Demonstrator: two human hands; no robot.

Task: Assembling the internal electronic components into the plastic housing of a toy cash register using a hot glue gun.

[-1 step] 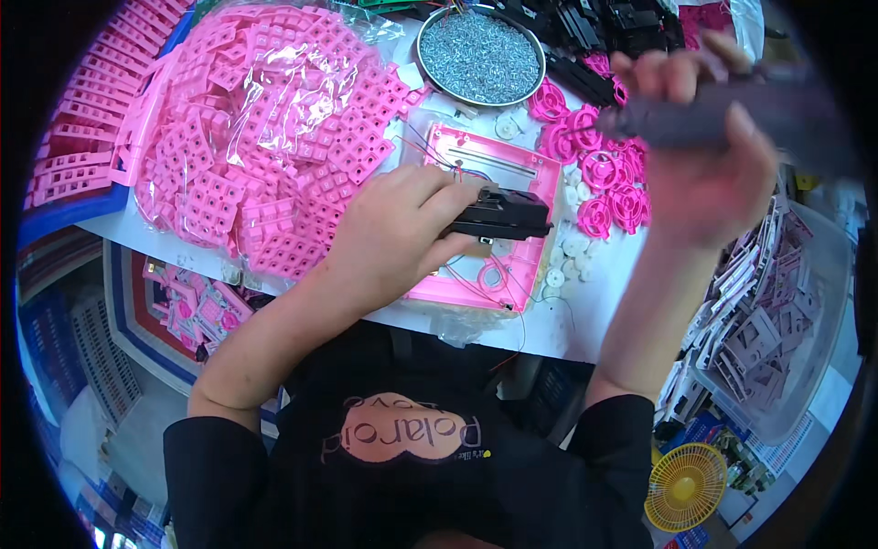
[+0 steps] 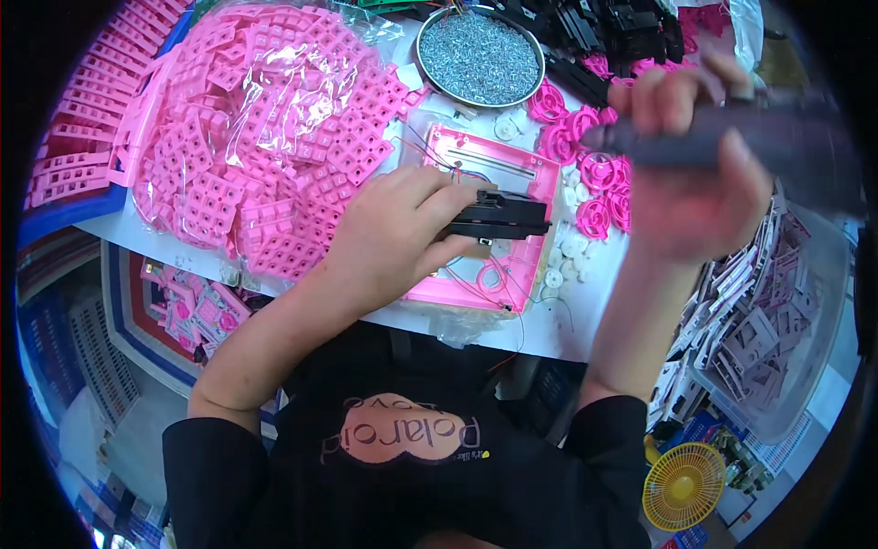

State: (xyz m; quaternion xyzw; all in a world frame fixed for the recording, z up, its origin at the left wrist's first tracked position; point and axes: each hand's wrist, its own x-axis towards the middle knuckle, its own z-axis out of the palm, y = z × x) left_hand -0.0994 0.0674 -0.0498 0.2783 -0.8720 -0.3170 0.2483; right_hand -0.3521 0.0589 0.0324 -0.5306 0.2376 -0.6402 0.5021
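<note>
My left hand [image 2: 393, 224] is closed on a black plastic mechanism block [image 2: 503, 216], pinching it between thumb and fingers. The block sits over a pink plastic housing [image 2: 526, 285], which has thin red and dark wires and two metal rods inside. At the upper right my right hand [image 2: 700, 174] is raised above the table, wrapped round a dark, thick electric screwdriver [image 2: 768, 137]. The tool is smeared by motion, and its narrow nose points left, toward the pink rings [image 2: 599, 174].
A round dish of small screws [image 2: 480, 57] stands behind the housing. At the left lies a plastic bag of pink keypads [image 2: 274, 119]. White discs [image 2: 569, 252] are scattered to the right. Black parts [image 2: 585, 32] are piled at the back; a clear bin [image 2: 809, 366] stands right.
My right hand and the electric screwdriver have shifted slightly left and down. My left hand keeps its hold on the black mechanism block, nearly unmoved.
</note>
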